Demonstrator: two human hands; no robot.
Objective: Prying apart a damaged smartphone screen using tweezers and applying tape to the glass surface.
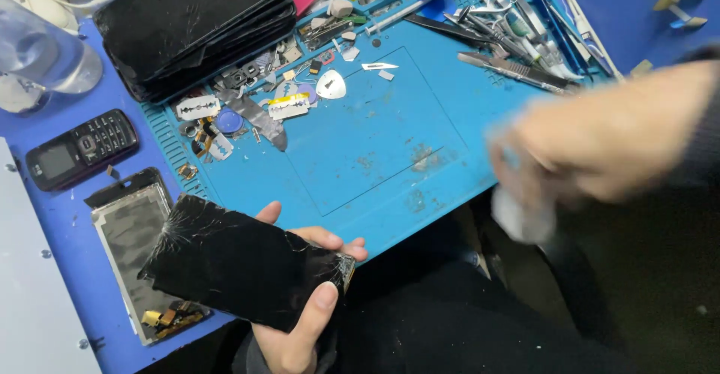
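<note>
Blue mat (390,142) covers most of a blue bench (60,216), stained in the middle, littered at its top-left with razor blades (199,107), a white pick (331,84) and small parts. Tweezers (510,68) and other tools lie along its top-right edge. Stack of black screens (199,25) sits at upper left, a keypad phone (81,149) on the bench beside it, a stripped frame (135,239) lower left. Left hand (300,299) grips a cracked black panel (240,265) off the mat's near edge, thumb on top, fingers curled under. Panel's long axis runs left-right, tilted down to the right; shattered corners at upper left and far right. Right hand (600,149) is blurred, over the mat's right edge, pinching something white (521,216); finger spread cannot be told.
</note>
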